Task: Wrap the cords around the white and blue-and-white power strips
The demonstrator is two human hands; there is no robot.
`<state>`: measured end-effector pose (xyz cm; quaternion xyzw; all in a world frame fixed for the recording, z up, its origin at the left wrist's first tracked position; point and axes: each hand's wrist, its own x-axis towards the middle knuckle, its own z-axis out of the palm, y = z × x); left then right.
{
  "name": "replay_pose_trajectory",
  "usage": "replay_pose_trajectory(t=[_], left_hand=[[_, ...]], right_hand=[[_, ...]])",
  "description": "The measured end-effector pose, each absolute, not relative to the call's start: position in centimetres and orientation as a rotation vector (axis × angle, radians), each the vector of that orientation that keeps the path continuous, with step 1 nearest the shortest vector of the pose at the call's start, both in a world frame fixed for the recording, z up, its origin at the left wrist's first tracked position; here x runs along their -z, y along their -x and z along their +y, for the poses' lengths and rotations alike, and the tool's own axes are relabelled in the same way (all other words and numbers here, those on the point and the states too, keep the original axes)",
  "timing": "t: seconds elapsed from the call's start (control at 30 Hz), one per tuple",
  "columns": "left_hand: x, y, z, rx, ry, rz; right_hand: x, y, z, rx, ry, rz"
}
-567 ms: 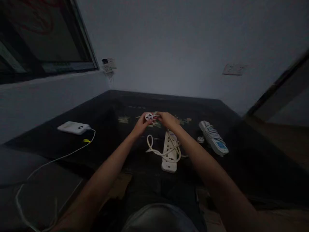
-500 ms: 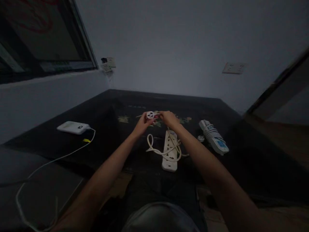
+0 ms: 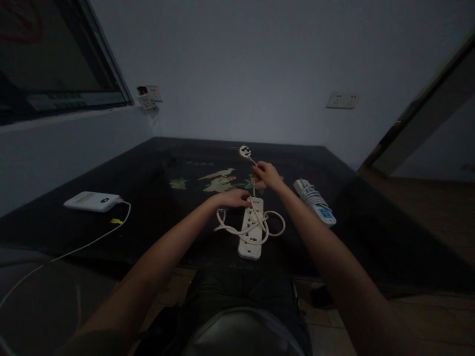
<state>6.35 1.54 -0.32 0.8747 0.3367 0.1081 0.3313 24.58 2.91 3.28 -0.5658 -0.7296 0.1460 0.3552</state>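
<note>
A cream power strip lies on the dark table in front of me, its cord looped loosely over and beside it. My right hand is closed on the cord just below the round plug, which sticks up above my fingers. My left hand rests at the far end of the strip, fingers curled on the cord there.
A second strip with its cord wound round it lies to the right. A white power bank with a white cable sits at the left. Wall sockets are on the back wall, and a window is at upper left.
Both hands were together on the plug further back. Now my right hand has lifted the plug by its cord, and my left hand has dropped to the strip's far end.
</note>
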Motion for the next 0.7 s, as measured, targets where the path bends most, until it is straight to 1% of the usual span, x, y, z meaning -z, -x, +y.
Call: replay_pose_trajectory(t=[0.13,0.37,0.5,0.7], left_hand=[[0.2,-7.6,1.9,-0.127,-1.998,0.83],[0.0,-5.9,1.6,-0.219,-1.755,0.831],[-0.1,-4.7,1.8,-0.203,-1.707,0.831],[0.3,-4.4,2.5,-0.102,-1.857,0.916]], right_hand=[[-3.2,-24.9,2.6,-0.384,1.379,-1.869],[-3.2,-27.0,1.2,-0.24,1.433,-1.761],[-3.1,-28.9,-0.6,-0.122,1.463,-1.72],[-3.7,-31.3,-4.1,0.004,1.37,-1.555]])
